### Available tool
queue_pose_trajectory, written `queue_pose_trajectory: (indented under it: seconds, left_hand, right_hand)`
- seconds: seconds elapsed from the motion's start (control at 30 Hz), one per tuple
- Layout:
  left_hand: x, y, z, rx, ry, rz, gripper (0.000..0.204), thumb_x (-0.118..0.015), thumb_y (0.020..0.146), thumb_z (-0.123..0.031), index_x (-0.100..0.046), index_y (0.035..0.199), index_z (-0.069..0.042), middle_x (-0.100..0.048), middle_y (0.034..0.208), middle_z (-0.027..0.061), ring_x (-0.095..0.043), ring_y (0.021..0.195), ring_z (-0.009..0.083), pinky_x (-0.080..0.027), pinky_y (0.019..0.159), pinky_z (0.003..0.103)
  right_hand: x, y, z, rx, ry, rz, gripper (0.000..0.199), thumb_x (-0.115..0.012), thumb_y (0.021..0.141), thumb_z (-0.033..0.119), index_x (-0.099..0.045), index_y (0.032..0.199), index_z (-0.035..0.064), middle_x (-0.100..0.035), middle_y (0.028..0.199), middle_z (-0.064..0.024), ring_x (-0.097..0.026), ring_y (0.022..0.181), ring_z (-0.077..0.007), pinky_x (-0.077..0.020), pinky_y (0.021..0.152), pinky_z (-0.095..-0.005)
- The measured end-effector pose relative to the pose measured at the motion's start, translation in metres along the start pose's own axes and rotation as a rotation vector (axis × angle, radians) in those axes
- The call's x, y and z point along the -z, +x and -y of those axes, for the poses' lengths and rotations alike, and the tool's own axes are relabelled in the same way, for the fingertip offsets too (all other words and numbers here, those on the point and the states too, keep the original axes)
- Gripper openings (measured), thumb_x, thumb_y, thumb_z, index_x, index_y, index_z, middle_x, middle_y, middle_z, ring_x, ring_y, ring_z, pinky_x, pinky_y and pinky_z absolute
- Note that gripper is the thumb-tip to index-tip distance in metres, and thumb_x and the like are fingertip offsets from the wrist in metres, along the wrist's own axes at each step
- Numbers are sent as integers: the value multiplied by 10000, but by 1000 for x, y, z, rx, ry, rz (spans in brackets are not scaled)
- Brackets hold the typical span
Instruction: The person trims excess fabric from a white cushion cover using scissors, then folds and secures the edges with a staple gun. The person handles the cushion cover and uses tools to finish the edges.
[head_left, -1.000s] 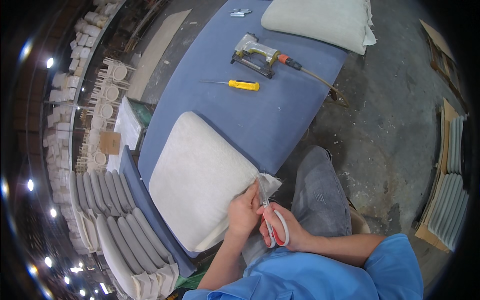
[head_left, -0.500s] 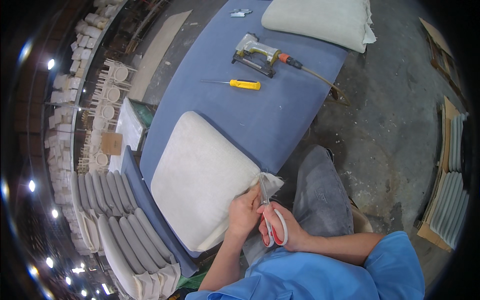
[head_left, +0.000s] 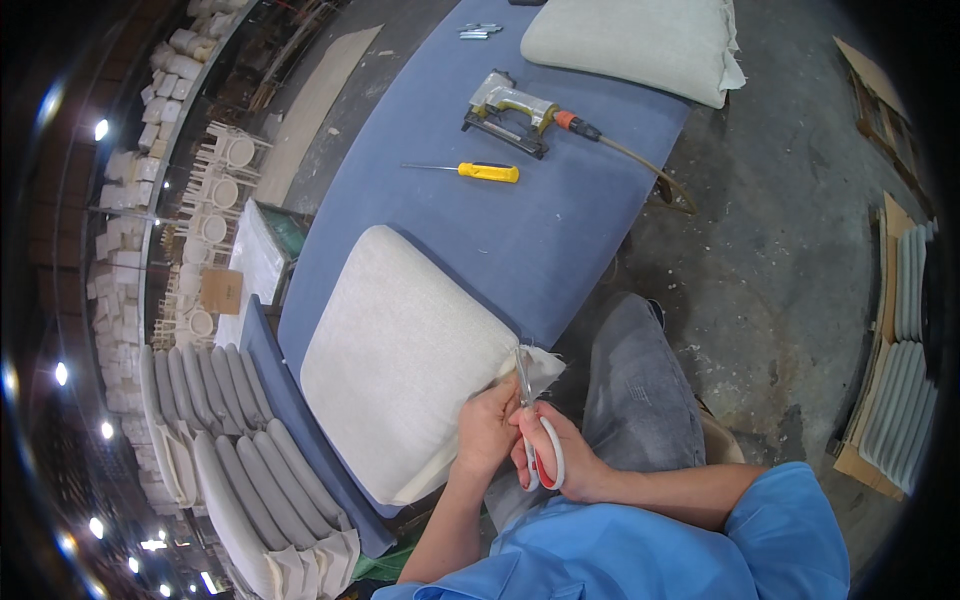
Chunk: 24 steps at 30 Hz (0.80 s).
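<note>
A cream fabric-covered seat cushion lies on the near end of the blue-topped table. At its near right corner, my left hand is closed on the fabric edge. My right hand grips a pair of scissors with white and red handles. Their blades point away from me and lie against a loose flap of fabric at the corner. Part of the blades is hidden by the cloth and my fingers.
Farther up the table lie a yellow-handled screwdriver, a staple gun with its air hose, staple strips and another cushion. Grey cushions are stacked at left. More padded pieces stand at far right.
The scissor handles have drawn closer together and the blades have closed somewhat on the fabric flap. My left hand stays at the cushion corner.
</note>
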<state>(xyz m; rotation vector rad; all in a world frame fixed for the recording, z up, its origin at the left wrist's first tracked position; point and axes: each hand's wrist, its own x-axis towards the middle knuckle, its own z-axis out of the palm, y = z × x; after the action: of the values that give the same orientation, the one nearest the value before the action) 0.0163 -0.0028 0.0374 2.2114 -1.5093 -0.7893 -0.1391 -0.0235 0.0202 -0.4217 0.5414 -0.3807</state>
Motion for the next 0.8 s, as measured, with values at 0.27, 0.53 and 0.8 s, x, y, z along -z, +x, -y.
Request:
queue_pose_trajectory:
  seconds: [0.27,0.53,0.8]
  left_hand:
    - [1,-3,3,56,-64,47,580,-621,912,-50,-626,1477,-180,-645,774,63,-613,697,148,-530,698,323]
    - [-9,-3,24,50,-276,37,546,-589,965,15,-602,1497,-103,-695,921,-24,-599,791,63,-523,733,235]
    - [-8,-4,27,61,-304,39,547,-602,963,6,-596,1501,-90,-675,925,-27,-576,797,50,-498,720,222]
  right_hand:
    - [-5,1,-1,-3,13,-10,432,-455,1113,515,-510,1132,87,-588,746,-44,-594,560,-128,-484,516,-281]
    - [-7,4,-11,38,50,-36,470,-473,1108,511,-514,1228,59,-589,765,-78,-586,556,-170,-486,514,-312]
    - [-16,7,-14,65,87,-93,437,-497,1102,507,-527,1177,76,-590,735,-52,-579,536,-141,-484,494,-291]
